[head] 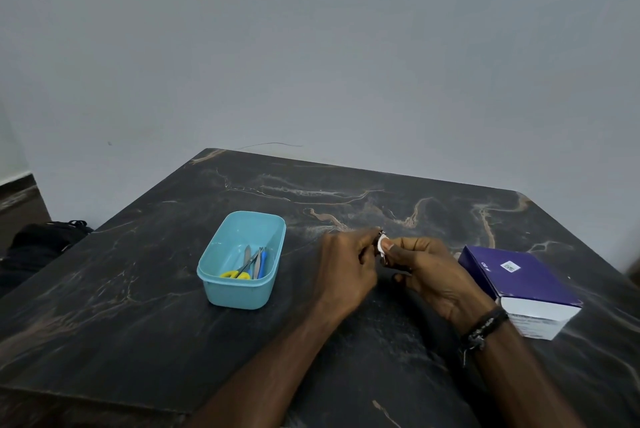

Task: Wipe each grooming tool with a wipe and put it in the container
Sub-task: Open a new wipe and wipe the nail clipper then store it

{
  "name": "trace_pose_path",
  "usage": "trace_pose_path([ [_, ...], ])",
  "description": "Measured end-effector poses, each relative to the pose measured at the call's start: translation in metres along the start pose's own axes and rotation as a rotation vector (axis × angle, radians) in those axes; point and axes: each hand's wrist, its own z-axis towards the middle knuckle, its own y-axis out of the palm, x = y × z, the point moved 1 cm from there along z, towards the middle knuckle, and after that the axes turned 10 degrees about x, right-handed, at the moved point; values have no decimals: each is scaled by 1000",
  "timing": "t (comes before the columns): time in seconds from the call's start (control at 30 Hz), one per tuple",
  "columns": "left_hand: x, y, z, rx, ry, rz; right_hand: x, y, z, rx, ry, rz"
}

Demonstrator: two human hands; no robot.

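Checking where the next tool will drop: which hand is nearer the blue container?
Left. The left hand is just right of the container; the right hand lies beyond it, near the purple box.

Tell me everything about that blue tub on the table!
The tub is a light blue, rectangular container with rounded corners that looks like smooth plastic. It has no lid on and stands upright on the dark marbled table, left of the hands, which do not touch it. Inside lie yellow-handled scissors, a blue-handled tool and a couple of thin metal tools, leaning together toward its near right side.
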Motion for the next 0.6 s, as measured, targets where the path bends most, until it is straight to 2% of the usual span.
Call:
trace_pose_path([
  [0.37, 2, 0, 6, 20, -463, -323, -6, 0, -2, 14, 89, 24],
  [0.6, 2, -4, 8, 28, -618, -476, -8, -2, -4, -19, 158, 58],
])
